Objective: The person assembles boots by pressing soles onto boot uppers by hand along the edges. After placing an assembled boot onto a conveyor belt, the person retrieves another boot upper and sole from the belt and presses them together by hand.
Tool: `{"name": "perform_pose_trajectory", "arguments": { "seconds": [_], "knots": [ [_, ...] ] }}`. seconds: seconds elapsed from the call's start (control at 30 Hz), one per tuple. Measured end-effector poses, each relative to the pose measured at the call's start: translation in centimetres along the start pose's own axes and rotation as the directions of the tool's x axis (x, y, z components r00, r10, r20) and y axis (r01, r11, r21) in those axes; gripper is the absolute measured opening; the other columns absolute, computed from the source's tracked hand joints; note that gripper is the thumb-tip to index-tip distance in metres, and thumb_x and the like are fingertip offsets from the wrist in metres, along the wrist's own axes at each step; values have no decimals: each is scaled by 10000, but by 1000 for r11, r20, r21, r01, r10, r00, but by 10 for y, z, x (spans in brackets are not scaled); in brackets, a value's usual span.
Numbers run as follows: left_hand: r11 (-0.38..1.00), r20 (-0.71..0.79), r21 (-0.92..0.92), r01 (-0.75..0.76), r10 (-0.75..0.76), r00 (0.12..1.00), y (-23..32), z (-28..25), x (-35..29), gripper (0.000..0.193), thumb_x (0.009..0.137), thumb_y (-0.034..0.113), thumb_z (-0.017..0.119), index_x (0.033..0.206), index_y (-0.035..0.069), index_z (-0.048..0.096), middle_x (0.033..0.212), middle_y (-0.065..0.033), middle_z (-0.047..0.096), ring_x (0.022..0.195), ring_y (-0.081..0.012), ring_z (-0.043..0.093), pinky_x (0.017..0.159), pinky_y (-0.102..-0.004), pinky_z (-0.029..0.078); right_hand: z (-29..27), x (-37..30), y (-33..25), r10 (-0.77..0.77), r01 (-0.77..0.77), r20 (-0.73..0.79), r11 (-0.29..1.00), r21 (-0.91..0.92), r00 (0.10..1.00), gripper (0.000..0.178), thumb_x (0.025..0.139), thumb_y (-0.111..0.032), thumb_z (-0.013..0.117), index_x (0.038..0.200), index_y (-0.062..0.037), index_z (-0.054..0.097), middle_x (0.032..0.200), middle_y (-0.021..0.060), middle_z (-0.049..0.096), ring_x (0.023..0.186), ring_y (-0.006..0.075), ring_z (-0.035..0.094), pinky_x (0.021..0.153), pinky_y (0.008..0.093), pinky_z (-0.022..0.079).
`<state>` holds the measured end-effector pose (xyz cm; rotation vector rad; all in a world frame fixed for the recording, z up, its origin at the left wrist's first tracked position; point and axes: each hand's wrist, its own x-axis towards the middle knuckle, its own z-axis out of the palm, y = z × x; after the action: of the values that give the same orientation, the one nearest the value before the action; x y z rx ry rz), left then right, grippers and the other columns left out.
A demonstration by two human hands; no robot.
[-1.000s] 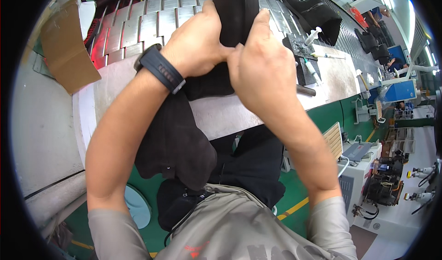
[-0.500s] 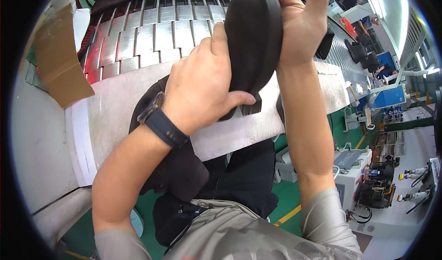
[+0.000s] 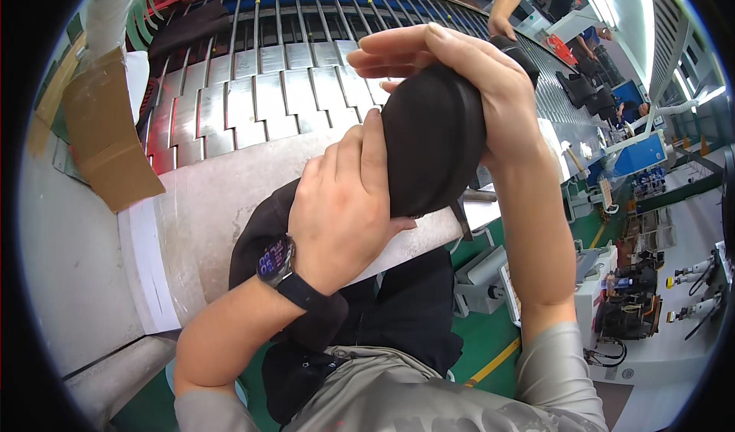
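Note:
A black padded cushion [image 3: 430, 137] with rounded ends and a seam along its side is tilted up between my two hands over the near edge of the table. My left hand [image 3: 341, 198] grips its left side, fingers lying along it and the thumb at its lower end. Against its right side presses the palm of my right hand [image 3: 494, 99], with the fingers stretched over the far end. A dark cloth-like piece [image 3: 256, 229] lies on the table edge, partly under my left forearm. The cushion's underside is hidden.
Beyond the pale table top [image 3: 218, 195] runs a conveyor of metal slats and rods [image 3: 253, 88]. A bent cardboard sheet [image 3: 107, 137] stands at the left. Across the conveyor a co-worker's hand [image 3: 501, 28] is near another black padded piece [image 3: 519, 55].
The cushion and both hands have come lower and nearer to me. My right hand's fingers now bend over the far end. A co-worker's arm has come into view at the far side.

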<state>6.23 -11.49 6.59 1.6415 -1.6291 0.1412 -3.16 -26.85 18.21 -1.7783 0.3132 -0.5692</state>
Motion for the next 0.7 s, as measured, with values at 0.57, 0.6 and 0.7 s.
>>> {"name": "perform_pose_trajectory", "arguments": {
  "seconds": [0.57, 0.6, 0.7],
  "knots": [
    [974, 286, -228, -7, 74, 955, -6, -67, -34, 880, 874, 276, 865, 1546, -115, 453, 1433, -310, 612, 1314, -468, 605, 1128, -502, 487, 53, -131, -11, -344, 211, -76, 719, -663, 936, 936, 760, -107, 944, 1548, 77, 474, 1329, 258, 713, 1179, 336, 746, 1053, 397, 566],
    [904, 457, -373, 207, -15, 889, -26, -82, -27, 761, 908, 311, 855, 1456, -121, 550, 1368, -315, 660, 1299, -437, 641, 1135, -462, 494, 49, -138, -8, -464, 364, 13, 677, -640, 886, 938, 749, -75, 938, 1552, 63, 474, 1352, 288, 703, 1210, 375, 743, 1062, 406, 567],
    [799, 573, -423, 428, -130, 809, -115, -78, -34, 945, 940, 535, 822, 1571, -75, 471, 1484, -180, 629, 1403, -251, 583, 1187, -441, 436, 53, -141, -2, -601, 590, 136, 673, -446, 788, 811, 729, 10, 892, 1475, 80, 582, 1448, 332, 637, 1313, 479, 668, 1013, 444, 599]
  ]
}}
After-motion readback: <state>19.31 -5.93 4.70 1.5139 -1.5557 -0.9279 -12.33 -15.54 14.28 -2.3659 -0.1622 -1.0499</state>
